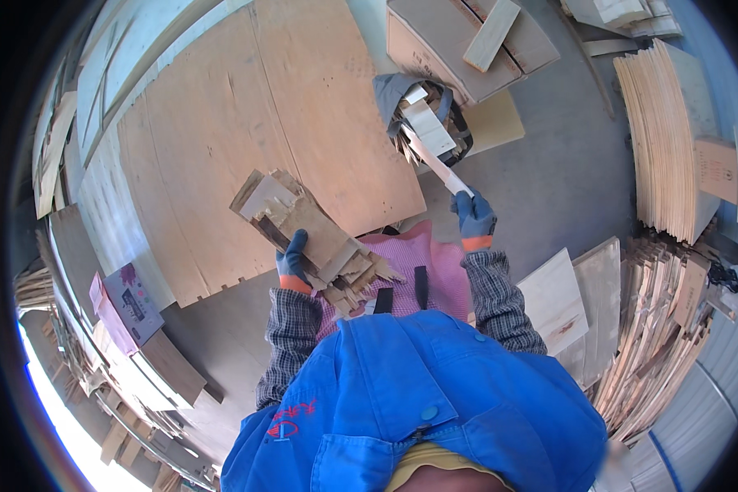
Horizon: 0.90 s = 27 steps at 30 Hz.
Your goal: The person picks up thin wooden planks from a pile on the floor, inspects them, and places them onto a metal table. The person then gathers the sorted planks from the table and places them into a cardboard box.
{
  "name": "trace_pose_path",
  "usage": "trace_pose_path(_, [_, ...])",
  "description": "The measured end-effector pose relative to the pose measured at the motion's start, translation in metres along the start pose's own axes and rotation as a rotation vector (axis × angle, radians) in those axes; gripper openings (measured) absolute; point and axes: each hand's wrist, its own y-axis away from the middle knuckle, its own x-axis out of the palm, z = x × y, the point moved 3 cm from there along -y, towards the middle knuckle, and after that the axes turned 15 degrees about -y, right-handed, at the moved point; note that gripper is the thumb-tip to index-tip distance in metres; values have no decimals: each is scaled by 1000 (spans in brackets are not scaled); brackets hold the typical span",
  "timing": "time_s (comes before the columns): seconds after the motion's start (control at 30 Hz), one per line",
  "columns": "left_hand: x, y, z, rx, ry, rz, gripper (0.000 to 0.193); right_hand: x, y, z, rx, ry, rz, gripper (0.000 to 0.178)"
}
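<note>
My left hand [293,261], in a grey-blue glove with an orange cuff, is closed around a bundle of broken plywood scraps [320,236] in front of my lap. The scraps have ragged, splintered edges. My right hand [475,218], gloved the same way, grips the near end of a narrow pale wood strip [436,166]. The strip's far end reaches into a dark container [466,146] packed with wood offcuts, with grey cloth [392,85] over its rim. A white board piece [429,128] lies on top of those offcuts.
Large plywood sheets [221,148] spread out ahead and left. A cardboard box [435,41] with a wood block [491,34] on it stands beyond the container. Stacked boards [656,139] and wood strips [648,328] line the right; a purple box [131,307] sits left.
</note>
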Motion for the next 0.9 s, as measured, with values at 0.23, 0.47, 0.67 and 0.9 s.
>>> trace_pose_path(0.23, [-10, -29, -11, -3, 67, 78, 49, 12, 15, 9, 43, -66, -105, 28])
trace_pose_path(0.47, [-42, -47, -37, 40, 93, 17, 54, 49, 0, 12, 50, -127, -104, 27])
trace_pose_path(0.67, [-90, -79, -40, -39, 162, 36, 54, 132, -2, -32, 231, 28, 201, 45])
trace_pose_path(0.9, [-86, -68, -61, -90, 172, 97, 53, 148, -3, -19, 311, -35, 228, 52])
